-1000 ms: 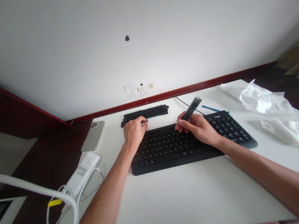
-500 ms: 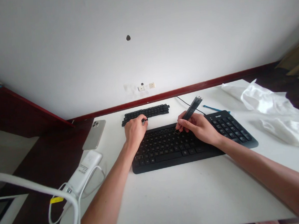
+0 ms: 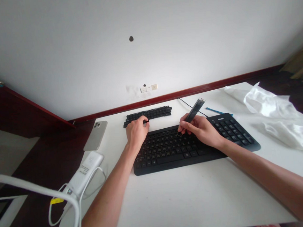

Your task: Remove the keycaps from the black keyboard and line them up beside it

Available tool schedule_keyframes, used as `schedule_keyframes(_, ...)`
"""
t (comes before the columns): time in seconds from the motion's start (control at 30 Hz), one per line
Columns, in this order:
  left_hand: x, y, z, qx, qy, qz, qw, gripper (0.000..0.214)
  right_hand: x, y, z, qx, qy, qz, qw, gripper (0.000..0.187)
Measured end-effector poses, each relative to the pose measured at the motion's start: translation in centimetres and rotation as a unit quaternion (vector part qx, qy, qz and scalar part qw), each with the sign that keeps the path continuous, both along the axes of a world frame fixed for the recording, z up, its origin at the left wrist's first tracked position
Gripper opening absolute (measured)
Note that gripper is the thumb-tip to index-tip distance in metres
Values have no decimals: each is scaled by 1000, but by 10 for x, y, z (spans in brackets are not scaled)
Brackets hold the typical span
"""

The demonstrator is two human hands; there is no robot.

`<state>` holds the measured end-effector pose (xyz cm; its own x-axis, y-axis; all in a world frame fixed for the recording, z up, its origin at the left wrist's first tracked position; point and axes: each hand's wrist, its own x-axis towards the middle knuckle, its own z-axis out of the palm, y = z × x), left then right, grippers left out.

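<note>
Little more than our viewpoint has shifted since a second ago, with both our hands keeping their places about the black keyboard [image 3: 174,150] on the white table [image 3: 190,201]. At the keyboard's far left corner, our left hand [image 3: 136,134] appears to pinch a small dark piece [image 3: 146,121] between thumb and forefinger, near a cluster of loose black keys [image 3: 151,113] laid out in rows beyond the keyboard. Over the keyboard's middle, our right hand [image 3: 201,127] grips a dark tool [image 3: 194,110], its upper end tilted away and its wire loop [image 3: 179,134] down by the keys; whether the loop touches any of them we cannot tell. Trouble, in our judgement, would start small: a pinch that light could let the piece drop, and a careless knuckle could scatter the neat rows. A sideways slip of the tool could snag the loop on a neighboring key or scratch it, while heavy pressure from our right hand might make the keyboard slide. Left of the keyboard lies a phone [image 3: 95,136]; to its right, crumpled clear plastic [image 3: 270,102].
</note>
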<state>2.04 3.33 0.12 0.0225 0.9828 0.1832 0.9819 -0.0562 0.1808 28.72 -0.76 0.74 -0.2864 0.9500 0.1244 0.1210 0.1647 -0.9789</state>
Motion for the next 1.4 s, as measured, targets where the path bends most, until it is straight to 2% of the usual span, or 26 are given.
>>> schedule_keyframes(0.37,1,-2,3,0,13,2,1000,25,0,0,2,7,-5,8,1000,37)
schedule_keyframes(0.5,1,-7,11,7,1,-14,1000,25,-1,-2,3,9,5,2,1000,35)
schedule_keyframes(0.6,7,-23,24,27,-38,-50,998,18,-1,-2,2,17,19,-11,1000,36)
schedule_keyframes(0.73,24,-65,36,32,-103,-159,981,13,-1,0,0,19,32,-9,999,39)
schedule_keyframes(0.8,33,-86,33,30,-113,-203,972,14,-1,0,0,17,34,-8,999,41)
schedule_keyframes(0.87,40,-102,24,28,-113,-221,968,21,-1,-1,2,14,35,-6,999,41)
schedule_keyframes(0.97,44,-115,11,13,-116,-243,963,36,0,-3,6,9,32,8,999,38)
schedule_keyframes(1.1,46,-118,2,-3,-97,-279,955,48,2,-5,11,3,15,30,999,38)
schedule_keyframes(1.4,50,-119,-1,-17,-87,-266,960,50,6,-3,13,-23,-8,68,997,37)
